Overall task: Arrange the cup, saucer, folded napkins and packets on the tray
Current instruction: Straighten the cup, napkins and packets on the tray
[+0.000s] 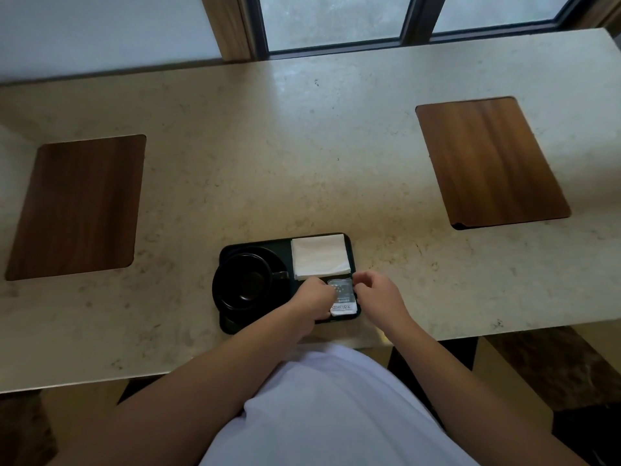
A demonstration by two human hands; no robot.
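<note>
**Nearly set: only the packets left**

On your tray [225, 250], the cup [242, 280] sits on its saucer [274, 255] at left, the folded napkins [319, 256] at the far right. Your left hand [311, 297] and right hand [378, 292] pinch the packets [342, 292] in the near-right corner (count and print unreadable; fingertips partly hidden).

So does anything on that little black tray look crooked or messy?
Nothing stands out. The cup sits on its saucer, the napkins lie square in the tray, and both hands are at the packets.
</note>
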